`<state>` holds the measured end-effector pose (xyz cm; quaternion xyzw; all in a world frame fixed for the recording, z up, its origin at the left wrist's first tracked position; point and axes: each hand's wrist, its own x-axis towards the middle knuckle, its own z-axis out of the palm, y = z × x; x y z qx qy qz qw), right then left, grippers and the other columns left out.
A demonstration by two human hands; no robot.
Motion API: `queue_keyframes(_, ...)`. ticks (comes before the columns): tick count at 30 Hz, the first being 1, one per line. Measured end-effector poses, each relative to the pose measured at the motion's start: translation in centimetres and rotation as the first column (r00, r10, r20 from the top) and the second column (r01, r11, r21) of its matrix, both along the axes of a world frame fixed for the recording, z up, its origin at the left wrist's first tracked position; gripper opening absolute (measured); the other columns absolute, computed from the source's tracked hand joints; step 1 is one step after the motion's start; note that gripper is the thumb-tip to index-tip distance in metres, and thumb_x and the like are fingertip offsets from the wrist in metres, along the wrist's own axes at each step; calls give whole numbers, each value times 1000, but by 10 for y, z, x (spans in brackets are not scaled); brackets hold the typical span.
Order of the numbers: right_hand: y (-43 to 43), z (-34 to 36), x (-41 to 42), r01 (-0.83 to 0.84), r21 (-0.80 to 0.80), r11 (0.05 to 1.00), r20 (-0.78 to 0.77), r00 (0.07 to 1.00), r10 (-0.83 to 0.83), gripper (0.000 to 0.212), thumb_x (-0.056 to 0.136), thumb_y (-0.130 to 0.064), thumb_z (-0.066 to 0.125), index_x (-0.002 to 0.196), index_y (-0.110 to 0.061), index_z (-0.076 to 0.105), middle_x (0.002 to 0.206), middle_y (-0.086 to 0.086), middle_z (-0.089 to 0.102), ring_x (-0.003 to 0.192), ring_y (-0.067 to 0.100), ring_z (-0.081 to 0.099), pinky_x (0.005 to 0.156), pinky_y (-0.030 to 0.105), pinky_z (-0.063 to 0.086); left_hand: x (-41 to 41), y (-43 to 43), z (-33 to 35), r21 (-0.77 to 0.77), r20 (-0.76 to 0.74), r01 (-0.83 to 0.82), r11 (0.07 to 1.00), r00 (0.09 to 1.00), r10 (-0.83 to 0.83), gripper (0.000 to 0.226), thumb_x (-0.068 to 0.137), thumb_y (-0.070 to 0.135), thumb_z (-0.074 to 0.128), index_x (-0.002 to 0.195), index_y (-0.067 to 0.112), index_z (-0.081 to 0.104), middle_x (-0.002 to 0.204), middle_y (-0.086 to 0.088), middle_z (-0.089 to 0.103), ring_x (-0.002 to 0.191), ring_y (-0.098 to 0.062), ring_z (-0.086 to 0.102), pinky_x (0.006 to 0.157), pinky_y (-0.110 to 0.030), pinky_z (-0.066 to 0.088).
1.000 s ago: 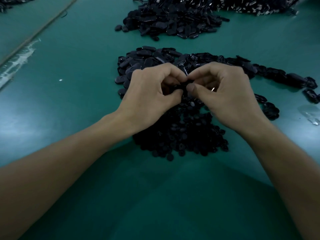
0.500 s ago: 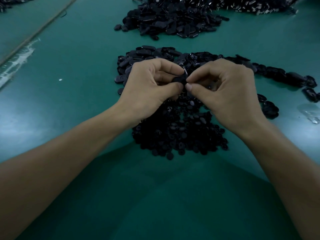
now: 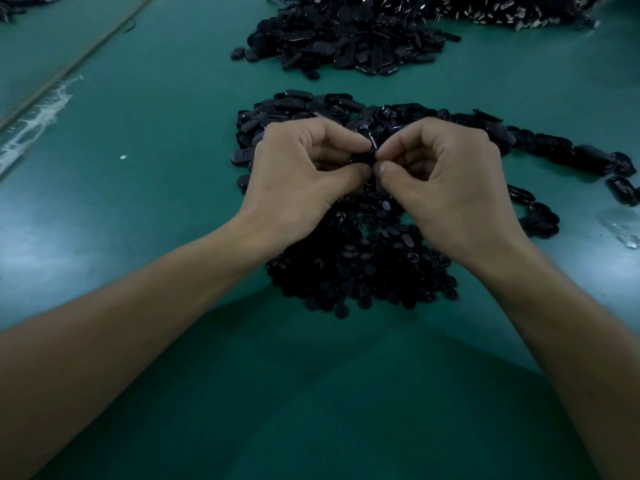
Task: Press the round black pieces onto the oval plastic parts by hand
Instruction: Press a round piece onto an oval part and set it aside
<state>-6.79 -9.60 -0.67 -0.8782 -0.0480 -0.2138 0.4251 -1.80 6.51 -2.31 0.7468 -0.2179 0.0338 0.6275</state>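
My left hand [image 3: 301, 178] and my right hand [image 3: 446, 181] meet fingertip to fingertip above the table's middle. Between thumbs and forefingers they pinch one small black oval part [image 3: 363, 157]; whether a round piece sits on it is hidden by the fingers. Under the hands lies a heap of small round black pieces [image 3: 360, 265]. Behind the hands spreads a pile of black oval plastic parts [image 3: 304, 105], trailing off to the right.
A green table surface [image 3: 156, 209] carries everything. A larger heap of black parts [image 3: 346, 43] lies at the back. More oval parts [image 3: 588, 157] stretch to the right edge. A clear plastic scrap [image 3: 623, 230] lies at far right, white residue [image 3: 31, 123] at left.
Both hands have risen slightly from the heap and moved a little farther away, still pinching the same small part between them; the fingertips have drawn closer together.
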Motion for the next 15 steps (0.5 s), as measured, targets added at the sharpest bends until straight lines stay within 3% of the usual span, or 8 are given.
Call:
queue_keyframes(4,0,1,0,18,21,1000,27,999,-18,14,88,-12,70,86,-26,66,77,-12,68,72,6,68,70,24,57,-2,0,2,9,20,9,1000,1000,-10,25,76,5,82,88,26,74,83,2,78,80,-15,75,81,-40,62)
queue_keyframes(8,2,0,-1,31,25,999,69,997,-32,13,89,-12,70,88,-25,67,77,-14,68,71,4,67,68,21,56,-2,0,4,3,30,9,1000,1000,-9,25,76,3,82,88,24,74,84,0,78,81,-17,76,80,-42,62)
queue_keyframes(15,1,0,0,7,40,999,54,999,-9,18,88,-11,74,88,-28,69,81,-15,70,75,3,70,73,26,60,-3,-2,3,54,121,-14,998,993,7,25,80,3,80,89,26,72,85,8,75,80,-8,74,76,-26,59)
